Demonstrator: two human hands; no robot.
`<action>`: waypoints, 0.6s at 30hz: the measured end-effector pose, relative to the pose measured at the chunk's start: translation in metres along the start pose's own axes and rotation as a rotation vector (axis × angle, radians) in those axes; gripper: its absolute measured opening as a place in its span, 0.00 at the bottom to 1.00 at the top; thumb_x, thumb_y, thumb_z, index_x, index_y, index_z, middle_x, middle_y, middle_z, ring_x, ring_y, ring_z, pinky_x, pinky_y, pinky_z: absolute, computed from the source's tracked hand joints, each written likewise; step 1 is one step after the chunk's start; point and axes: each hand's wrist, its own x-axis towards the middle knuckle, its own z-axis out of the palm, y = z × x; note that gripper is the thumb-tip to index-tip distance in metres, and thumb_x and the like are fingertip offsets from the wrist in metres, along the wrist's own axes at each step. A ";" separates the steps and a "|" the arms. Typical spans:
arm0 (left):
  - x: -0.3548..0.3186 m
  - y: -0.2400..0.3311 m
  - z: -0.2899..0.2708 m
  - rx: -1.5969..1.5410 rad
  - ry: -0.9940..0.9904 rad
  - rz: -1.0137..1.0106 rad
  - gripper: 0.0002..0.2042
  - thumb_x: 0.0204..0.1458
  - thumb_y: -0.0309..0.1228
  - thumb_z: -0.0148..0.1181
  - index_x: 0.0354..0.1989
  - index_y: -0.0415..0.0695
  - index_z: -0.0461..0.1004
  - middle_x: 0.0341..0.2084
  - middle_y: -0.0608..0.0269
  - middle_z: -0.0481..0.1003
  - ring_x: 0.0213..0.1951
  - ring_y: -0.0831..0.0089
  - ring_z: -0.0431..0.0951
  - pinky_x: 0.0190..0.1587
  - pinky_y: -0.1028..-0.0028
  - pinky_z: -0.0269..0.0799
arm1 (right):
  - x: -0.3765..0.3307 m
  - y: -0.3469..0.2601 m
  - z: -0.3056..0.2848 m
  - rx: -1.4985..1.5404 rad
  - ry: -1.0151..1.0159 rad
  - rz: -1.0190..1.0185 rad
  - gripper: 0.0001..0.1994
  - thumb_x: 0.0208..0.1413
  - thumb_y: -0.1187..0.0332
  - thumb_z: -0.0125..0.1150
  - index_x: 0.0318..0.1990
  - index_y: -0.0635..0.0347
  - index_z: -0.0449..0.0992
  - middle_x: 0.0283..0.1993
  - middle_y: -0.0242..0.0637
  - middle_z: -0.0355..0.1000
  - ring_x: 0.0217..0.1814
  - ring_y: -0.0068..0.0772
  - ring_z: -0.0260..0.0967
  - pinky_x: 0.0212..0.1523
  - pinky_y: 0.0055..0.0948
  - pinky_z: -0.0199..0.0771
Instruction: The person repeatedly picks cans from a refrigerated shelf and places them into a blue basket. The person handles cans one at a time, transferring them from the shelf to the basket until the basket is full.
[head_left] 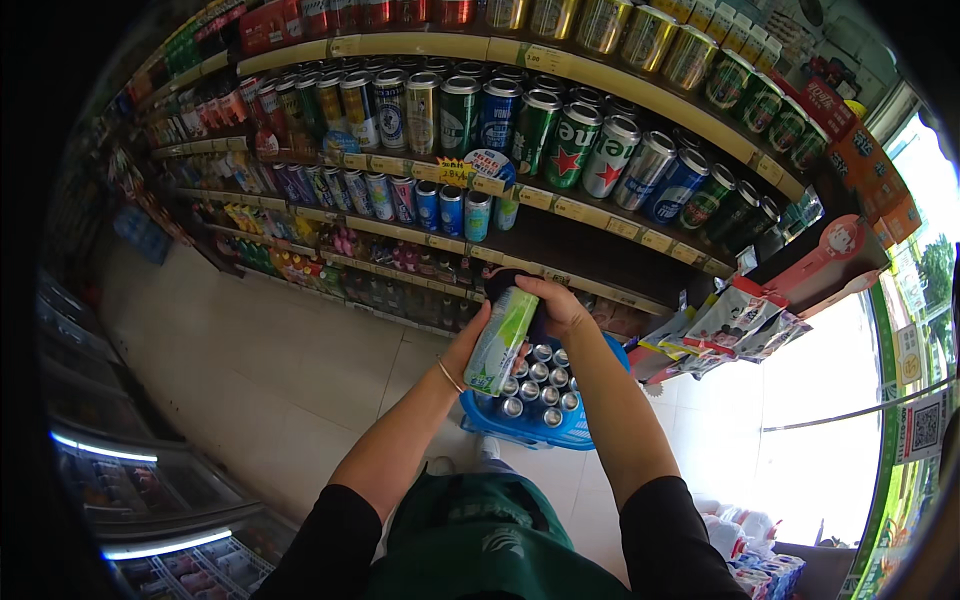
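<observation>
In front of the shelves, my left hand (467,343) is closed around a tall slim green-and-white can (506,335), held tilted. My right hand (560,308) is closed at the can's upper end, on a dark cloth (503,283) that covers the top and shows along the right side. Most of the right fingers are hidden behind the can and cloth. Below my hands, a blue plastic basket (563,440) on the floor holds several upright cans (552,416) with silver tops.
Ahead, a curved shelf rack (560,207) carries rows of drink cans, with slim cans (452,210) on a lower tier. Snack bags (740,318) hang at its right end. Glass-topped freezers (170,550) stand at lower left, wrapped packs (765,575) at lower right.
</observation>
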 end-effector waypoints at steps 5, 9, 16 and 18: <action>-0.009 -0.003 -0.019 0.301 0.051 0.041 0.29 0.56 0.55 0.54 0.55 0.45 0.68 0.41 0.52 0.77 0.41 0.62 0.80 0.45 0.65 0.78 | -0.020 -0.003 0.015 -0.056 0.199 -0.032 0.16 0.59 0.67 0.56 0.54 0.61 0.71 0.48 0.39 0.74 0.48 0.34 0.72 0.51 0.32 0.73; 0.004 -0.008 -0.005 0.584 0.263 0.131 0.24 0.53 0.36 0.65 0.57 0.45 0.66 0.46 0.58 0.74 0.48 0.68 0.76 0.50 0.68 0.74 | -0.042 0.000 -0.009 -0.582 0.602 -0.438 0.17 0.45 0.80 0.46 0.40 0.61 0.78 0.40 0.33 0.74 0.37 0.25 0.71 0.38 0.21 0.70; 0.017 -0.059 -0.045 1.047 0.311 0.223 0.36 0.40 0.34 0.75 0.59 0.45 0.64 0.52 0.59 0.71 0.53 0.66 0.72 0.54 0.67 0.71 | -0.096 0.041 -0.006 -1.399 0.463 -0.079 0.29 0.44 0.51 0.66 0.55 0.51 0.73 0.42 0.44 0.78 0.42 0.43 0.77 0.46 0.37 0.75; 0.021 -0.083 -0.062 1.171 0.300 0.196 0.37 0.40 0.36 0.75 0.60 0.44 0.63 0.53 0.57 0.70 0.54 0.65 0.72 0.55 0.67 0.70 | -0.102 0.061 -0.001 -1.581 0.555 0.020 0.32 0.41 0.47 0.68 0.56 0.47 0.72 0.41 0.44 0.78 0.42 0.48 0.77 0.44 0.40 0.76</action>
